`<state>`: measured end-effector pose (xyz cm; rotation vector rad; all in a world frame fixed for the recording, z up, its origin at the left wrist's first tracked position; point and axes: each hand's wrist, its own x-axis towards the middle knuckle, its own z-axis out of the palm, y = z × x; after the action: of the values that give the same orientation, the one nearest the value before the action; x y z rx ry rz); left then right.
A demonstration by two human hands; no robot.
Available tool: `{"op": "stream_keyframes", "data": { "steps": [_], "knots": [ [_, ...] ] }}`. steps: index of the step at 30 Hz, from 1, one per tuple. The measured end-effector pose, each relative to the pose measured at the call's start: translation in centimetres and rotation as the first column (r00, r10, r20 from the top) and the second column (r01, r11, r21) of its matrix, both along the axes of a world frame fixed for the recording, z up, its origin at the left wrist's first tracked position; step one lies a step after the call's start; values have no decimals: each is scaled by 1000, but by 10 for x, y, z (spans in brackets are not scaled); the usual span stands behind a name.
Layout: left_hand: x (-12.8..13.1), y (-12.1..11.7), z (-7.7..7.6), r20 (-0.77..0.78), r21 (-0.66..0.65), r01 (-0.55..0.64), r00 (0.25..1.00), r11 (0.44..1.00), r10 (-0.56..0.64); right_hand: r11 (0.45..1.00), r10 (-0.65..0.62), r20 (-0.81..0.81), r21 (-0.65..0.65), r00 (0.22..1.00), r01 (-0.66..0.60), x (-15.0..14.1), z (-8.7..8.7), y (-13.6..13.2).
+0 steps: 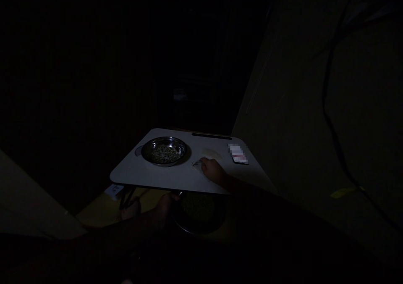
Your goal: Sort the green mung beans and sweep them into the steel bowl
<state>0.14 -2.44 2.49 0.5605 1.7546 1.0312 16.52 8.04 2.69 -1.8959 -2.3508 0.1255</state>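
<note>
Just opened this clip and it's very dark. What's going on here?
The person's right hand is at a small pale piece on the white table, beside a light patch. The left hand is at the edge of a dark round vessel below the tabletop; its grip is unclear. A metal bowl with chopped-looking contents stands on the table's left, and a flat, pixelated item lies right.

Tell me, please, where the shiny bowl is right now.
In the head view, the shiny bowl sits on the left side of the white table, to the left of the right hand.
</note>
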Motion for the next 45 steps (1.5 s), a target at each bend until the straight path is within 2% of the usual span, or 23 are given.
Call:
{"op": "stream_keyframes", "data": {
  "steps": [3, 7, 9, 11, 12, 15, 17, 23, 25, 33, 37, 41, 45],
  "knots": [
    [1, -3, 5, -16, -25, 2, 1000, 1000, -3, 998, 27, -15, 57, 1000, -26, 0, 1, 0],
    [4, -3, 14, 13, -57, 43, 999, 997, -43, 998, 40, -11, 52, 999, -39, 1, 1, -2],
    [5, 0, 16, 124, -71, 125, 986, 990, -116, 999, 36, -13, 41, 999, -35, 1, 1, -2],
    [4, 5, 14, 345, -76, 273, 910, 959, -231, 998, 40, -18, 40, 999, -39, 2, 2, -3],
    [3, 7, 11, 393, -66, 292, 887, 954, -244, 998, 45, -20, 39, 999, -44, 2, 2, -3],
    [0, 13, 1, 370, -74, 272, 901, 959, -227, 997, 62, -23, 41, 998, -62, 2, 2, -3],
    [0, 15, -2, 378, -87, 299, 892, 950, -246, 997, 68, -21, 44, 997, -67, 2, 1, -3],
    [1, 11, 9, 383, -36, 280, 890, 959, -246, 997, 41, -22, 61, 999, -39, 0, -4, -3],
    [1, 11, 8, 387, -28, 279, 888, 960, -247, 997, 18, -31, 81, 999, -15, -2, -7, -3],
    [-1, 25, -25, 432, 1, 294, 862, 956, -266, 993, -19, -31, 119, 999, 22, -8, -10, -3],
    [-2, 28, -34, 427, -47, 310, 866, 950, -261, 992, -23, -52, 122, 998, 29, -12, -9, -5],
    [-3, 27, -34, 411, -73, 324, 872, 943, -268, 993, -26, -50, 113, 998, 32, -17, -7, -7],
    [-3, 23, -25, 413, -79, 318, 873, 945, -259, 993, -34, -48, 112, 998, 39, -23, -6, -7]
  ]
}}
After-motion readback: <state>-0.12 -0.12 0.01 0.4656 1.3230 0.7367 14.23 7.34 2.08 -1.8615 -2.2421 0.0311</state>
